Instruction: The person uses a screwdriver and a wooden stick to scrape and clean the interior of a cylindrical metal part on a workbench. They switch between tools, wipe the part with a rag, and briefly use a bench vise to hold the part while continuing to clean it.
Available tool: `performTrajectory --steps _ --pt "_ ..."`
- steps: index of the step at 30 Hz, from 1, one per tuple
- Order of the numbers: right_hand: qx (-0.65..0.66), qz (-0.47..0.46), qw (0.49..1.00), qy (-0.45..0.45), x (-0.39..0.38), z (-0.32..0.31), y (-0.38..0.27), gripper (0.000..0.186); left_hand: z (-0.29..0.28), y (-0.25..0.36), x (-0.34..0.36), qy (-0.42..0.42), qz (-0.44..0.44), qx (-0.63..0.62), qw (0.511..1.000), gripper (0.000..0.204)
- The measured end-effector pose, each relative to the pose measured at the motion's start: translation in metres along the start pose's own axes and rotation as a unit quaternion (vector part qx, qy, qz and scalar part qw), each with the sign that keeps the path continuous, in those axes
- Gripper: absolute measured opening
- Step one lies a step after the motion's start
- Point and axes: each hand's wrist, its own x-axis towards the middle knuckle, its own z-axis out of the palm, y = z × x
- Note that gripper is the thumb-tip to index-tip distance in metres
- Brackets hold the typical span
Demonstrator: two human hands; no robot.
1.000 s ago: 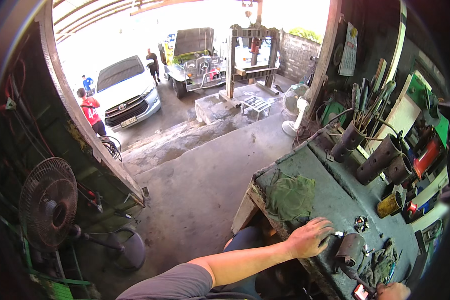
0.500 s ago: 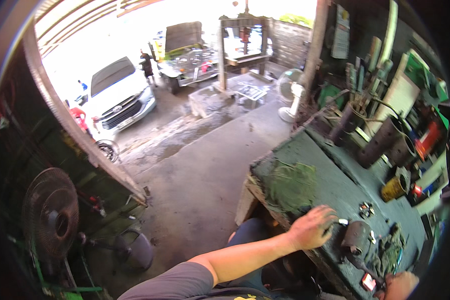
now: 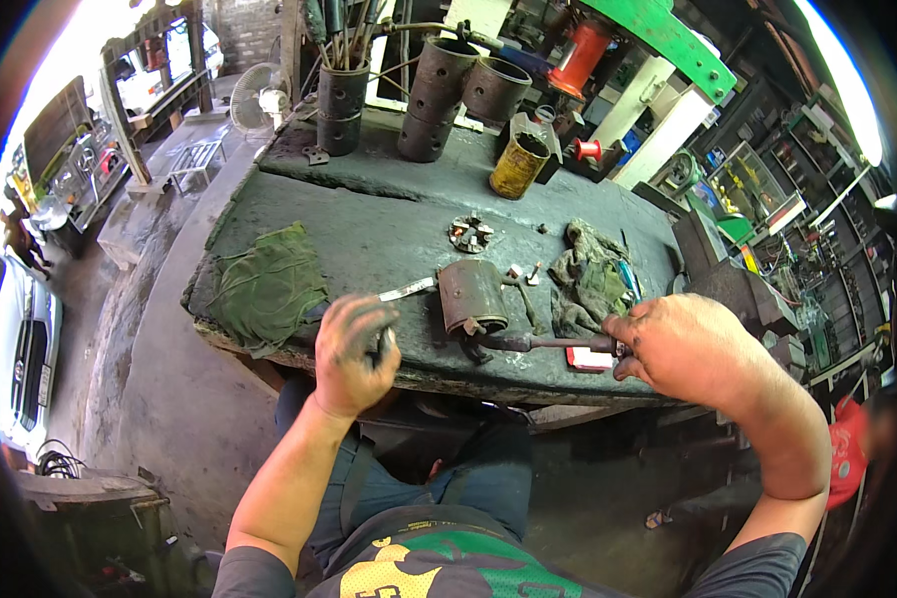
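My left hand [image 3: 357, 354] is curled at the bench's front edge, around something dark I cannot make out. My right hand [image 3: 673, 344] grips a dark long-handled tool [image 3: 553, 342], whose head rests beside a worn metal cylinder housing [image 3: 469, 297]. A pale strip [image 3: 407, 290] extends left from the housing. Behind it sit a round part with blocks [image 3: 469, 234] and small pieces [image 3: 524, 269]. A stained rag [image 3: 588, 269] lies to the right, above a red-and-white box [image 3: 586, 361]; a green cloth [image 3: 269, 284] lies on the left.
The dark bench [image 3: 374, 219] holds upright pipes [image 3: 427, 120] with tools, a yellow can [image 3: 516, 169] and a metal block [image 3: 747, 299]. A fan [image 3: 251, 98], a white car [image 3: 15, 349] and distant people are left. Another person in red [image 3: 847, 453] is at the right edge.
My view has swung right from the open front to the bench, so both hands now show fully. My left hand is still curled near the front edge; my right hand still holds the tool.
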Motion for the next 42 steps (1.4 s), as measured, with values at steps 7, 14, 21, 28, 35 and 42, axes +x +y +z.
performTrajectory --steps 7,14,21,28,35,42 --pt "-0.039 -0.002 0.999 0.015 -0.007 -0.003 -0.014 0.027 0.028 0.061 -0.036 -0.105 0.022 0.022 0.994 0.034" --pt "-0.064 -0.019 0.998 -0.01 -0.004 -0.016 -0.021 0.021 0.053 0.067 -0.039 -0.124 -0.029 0.087 0.988 0.036" --pt "-0.128 -0.04 0.991 0.026 -0.006 -0.013 -0.03 0.022 0.063 0.07 -0.041 -0.122 -0.04 0.102 0.987 0.034" --pt "-0.138 -0.042 0.989 0.039 -0.007 -0.01 -0.028 0.021 0.069 0.073 -0.041 -0.097 -0.061 0.109 0.987 0.033" --pt "-0.135 -0.042 0.99 0.024 -0.006 -0.012 -0.027 0.02 0.074 0.072 -0.042 -0.087 -0.07 0.112 0.987 0.029" --pt "-0.167 -0.055 0.984 0.031 -0.007 -0.014 -0.032 0.025 0.07 0.072 -0.041 -0.1 -0.064 0.111 0.987 0.023"
